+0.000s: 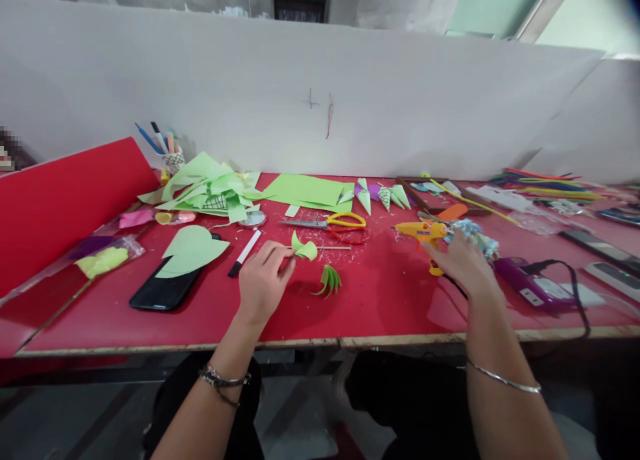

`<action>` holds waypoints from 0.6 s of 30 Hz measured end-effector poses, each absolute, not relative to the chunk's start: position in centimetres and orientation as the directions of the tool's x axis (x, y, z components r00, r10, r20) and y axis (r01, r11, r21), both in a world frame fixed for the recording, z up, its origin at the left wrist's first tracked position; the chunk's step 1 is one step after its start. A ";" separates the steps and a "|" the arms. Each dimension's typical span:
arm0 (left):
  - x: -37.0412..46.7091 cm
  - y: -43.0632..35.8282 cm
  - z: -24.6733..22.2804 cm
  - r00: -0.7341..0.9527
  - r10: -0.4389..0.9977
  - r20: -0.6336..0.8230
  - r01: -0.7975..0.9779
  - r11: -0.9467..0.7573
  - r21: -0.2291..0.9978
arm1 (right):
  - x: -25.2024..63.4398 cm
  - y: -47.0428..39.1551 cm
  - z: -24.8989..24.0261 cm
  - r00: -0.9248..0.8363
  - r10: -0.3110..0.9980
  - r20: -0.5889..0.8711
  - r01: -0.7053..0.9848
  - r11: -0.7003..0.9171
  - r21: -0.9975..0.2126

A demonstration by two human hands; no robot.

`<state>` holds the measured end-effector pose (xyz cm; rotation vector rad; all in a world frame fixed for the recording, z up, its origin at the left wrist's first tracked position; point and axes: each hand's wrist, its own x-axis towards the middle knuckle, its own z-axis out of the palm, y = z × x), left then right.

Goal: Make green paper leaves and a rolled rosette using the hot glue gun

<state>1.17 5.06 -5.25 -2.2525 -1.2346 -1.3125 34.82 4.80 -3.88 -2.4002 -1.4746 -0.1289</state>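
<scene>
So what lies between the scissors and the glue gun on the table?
Head view: a red ring-shaped loop beside the scissors handles, then bare red table with white scraps up to the glue gun.
</scene>
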 end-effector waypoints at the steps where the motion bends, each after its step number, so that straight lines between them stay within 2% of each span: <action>1: 1.2 5.1 -5.3 0.235 0.576 0.783 0.776 -0.596 0.206 | 34.3 4.2 -2.9 0.462 0.834 0.300 0.886 -0.418 -0.202; 3: 1.2 5.3 -5.4 0.251 0.634 0.732 0.777 -0.583 0.239 | 33.0 3.0 -1.1 0.423 0.779 0.462 0.905 -0.384 -0.181; 5: 1.2 5.4 -5.4 0.276 0.673 0.687 0.772 -0.581 0.259 | 31.2 2.2 -0.1 0.292 0.801 0.522 0.954 -0.204 -0.221; 8: 1.0 5.5 -5.3 0.305 0.707 0.638 0.766 -0.580 0.277 | 27.8 2.0 -0.6 0.004 0.946 0.325 0.891 0.144 -0.430; 9: 1.0 5.4 -5.2 0.313 0.718 0.622 0.771 -0.575 0.276 | 26.6 2.1 -1.2 -0.090 0.964 0.250 0.866 0.199 -0.459; 13: 1.1 5.3 -4.8 0.327 0.727 0.603 0.798 -0.555 0.237 | 22.4 2.2 -3.5 -0.221 0.969 0.110 0.862 0.247 -0.442; 18: 1.1 5.1 -4.8 0.404 0.689 0.601 0.761 -0.618 0.198 | 20.4 2.2 -3.9 -0.210 0.976 0.060 0.897 0.217 -0.385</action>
